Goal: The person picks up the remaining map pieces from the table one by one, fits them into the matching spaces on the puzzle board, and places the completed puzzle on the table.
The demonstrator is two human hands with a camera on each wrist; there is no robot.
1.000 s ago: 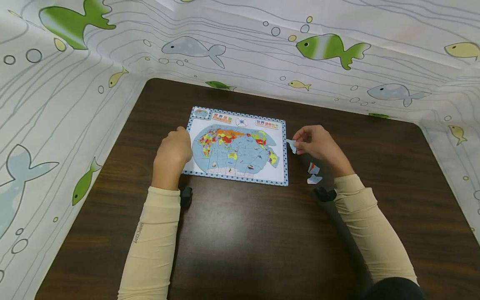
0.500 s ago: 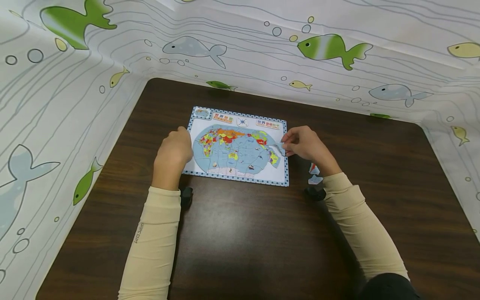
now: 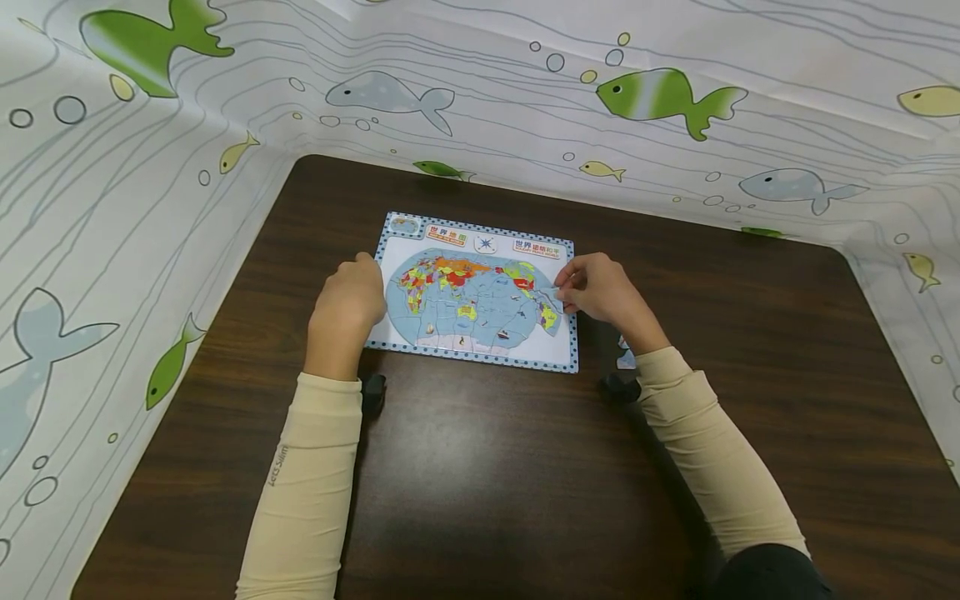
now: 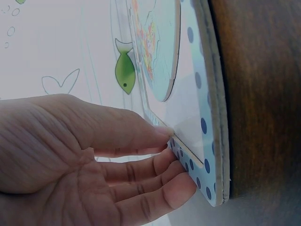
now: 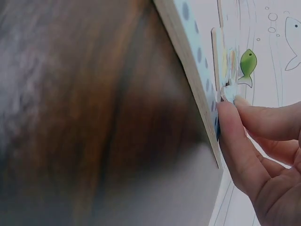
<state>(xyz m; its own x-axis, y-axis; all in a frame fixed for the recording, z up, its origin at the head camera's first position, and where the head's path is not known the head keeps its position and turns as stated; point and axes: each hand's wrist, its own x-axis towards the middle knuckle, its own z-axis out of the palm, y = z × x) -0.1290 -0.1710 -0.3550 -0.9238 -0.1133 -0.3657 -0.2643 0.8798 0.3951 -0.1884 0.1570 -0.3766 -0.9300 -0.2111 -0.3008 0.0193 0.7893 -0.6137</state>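
Note:
A world map jigsaw puzzle board [image 3: 557,354] with a dotted blue border lies on the dark table. My left hand [image 3: 347,302] grips its left edge; in the left wrist view the thumb lies on the border and the other fingertips meet the board's edge. Over the board's right side, my right hand [image 3: 600,290] pinches a small light blue puzzle piece [image 5: 229,93] between thumb and index finger. That piece overlaps the right part of the map in the head view, just above the yellow and purple landmass, and the fingertips hide part of it.
Loose puzzle pieces [image 3: 625,360] lie on the table [image 3: 465,467] right of the board, partly hidden by the right wrist. A white sheet [image 3: 495,108] printed with fish rises behind and beside the table.
My right hand has moved left with the puzzle piece, from beside the board to over the map's right part. My left hand has stayed at the board's left edge.

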